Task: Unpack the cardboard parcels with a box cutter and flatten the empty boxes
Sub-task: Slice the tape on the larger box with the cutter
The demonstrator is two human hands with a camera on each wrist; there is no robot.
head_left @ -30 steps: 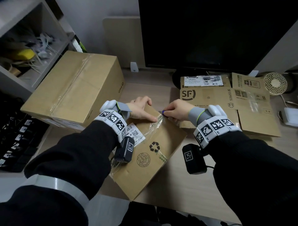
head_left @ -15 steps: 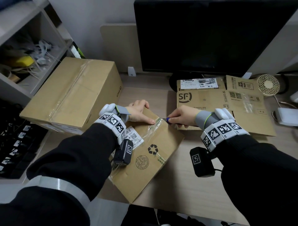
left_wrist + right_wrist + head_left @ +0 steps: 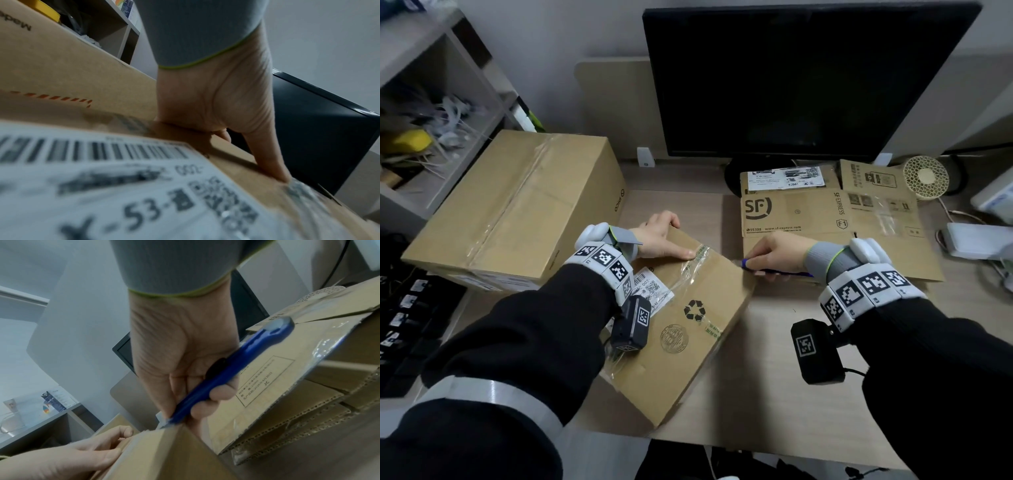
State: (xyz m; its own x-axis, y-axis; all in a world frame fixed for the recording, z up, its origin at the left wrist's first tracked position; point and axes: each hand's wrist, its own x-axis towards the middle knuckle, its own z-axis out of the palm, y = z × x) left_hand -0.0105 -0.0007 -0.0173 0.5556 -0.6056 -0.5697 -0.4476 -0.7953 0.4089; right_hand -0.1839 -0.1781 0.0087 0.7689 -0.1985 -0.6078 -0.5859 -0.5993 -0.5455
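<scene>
On the desk's near edge, between the big taped carton [image 3: 517,209] and the pile of flattened SF boxes [image 3: 825,219], lies the small parcel [image 3: 681,329] now being opened. The left hand [image 3: 659,240] presses it down, thumb laid straight along the top next to the clear tape [image 3: 697,260] and the other fingers hooked over the far edge, holding nothing else. The right hand [image 3: 777,251] is closed round the blue box cutter [image 3: 232,371], whose tip meets the parcel's right-hand top corner where the tape wraps over. To do this cut well, I would keep the blade shallow so it parts only tape, draw it along the seam away from the steadying thumb, and keep firm downward pressure so the light box does not skid or twist. How far the blade is extended cannot be told; the right wrist view is blurred just at the tip. Whether the tape is already slit along the top is unclear from the glare. The parcel's contents are hidden, and its near left corner is covered by the left sleeve [image 3: 534,329] and wrist camera [image 3: 631,323].
</scene>
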